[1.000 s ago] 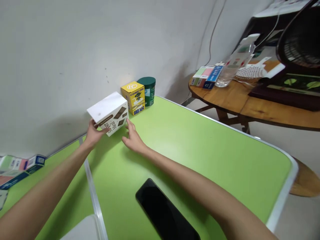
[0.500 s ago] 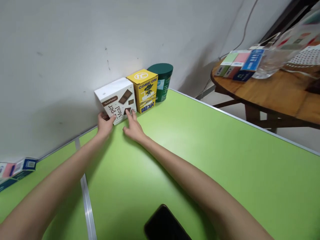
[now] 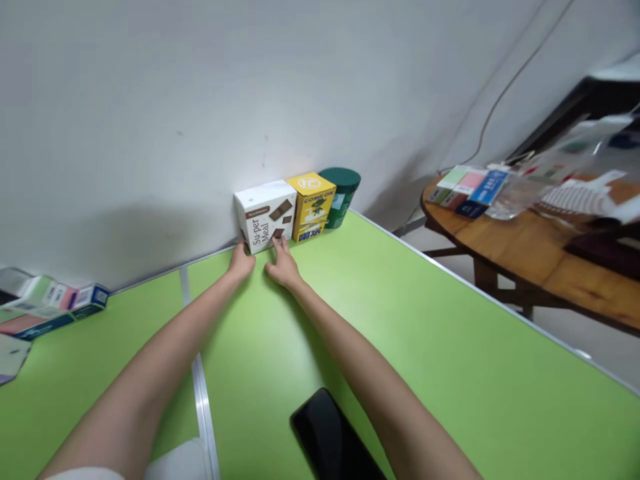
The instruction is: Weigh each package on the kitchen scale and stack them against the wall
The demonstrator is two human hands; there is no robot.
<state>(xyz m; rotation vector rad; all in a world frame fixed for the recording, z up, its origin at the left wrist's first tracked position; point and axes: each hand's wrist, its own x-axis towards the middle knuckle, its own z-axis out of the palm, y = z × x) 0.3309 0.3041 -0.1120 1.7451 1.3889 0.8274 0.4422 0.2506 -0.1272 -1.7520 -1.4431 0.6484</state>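
A white box (image 3: 265,212) printed "Super Meal" with brown chocolate pieces stands upright against the wall. At its lower left corner is my left hand (image 3: 241,262), thumb apart from the fingers, which reach along the box's left side and are partly hidden. My right hand (image 3: 284,265) is open in front of the box, its outstretched fingertips at the lower front face. Right beside the white box stands a yellow box (image 3: 314,208) marked "COME ON". Behind that, on the right, is a dark green tub (image 3: 341,197) with a lid.
A black phone (image 3: 333,433) lies on the green table (image 3: 400,320) near my right forearm. Cartons (image 3: 60,300) lie at the far left. A metal strip (image 3: 203,393) crosses the tabletop. On the right, a round wooden table (image 3: 525,240) holds a colourful carton (image 3: 467,190) and plastic packaging.
The view has shifted, so the boxes appear lower and further right. My left thumb has come off the front of the white box. My right hand stays at its front.
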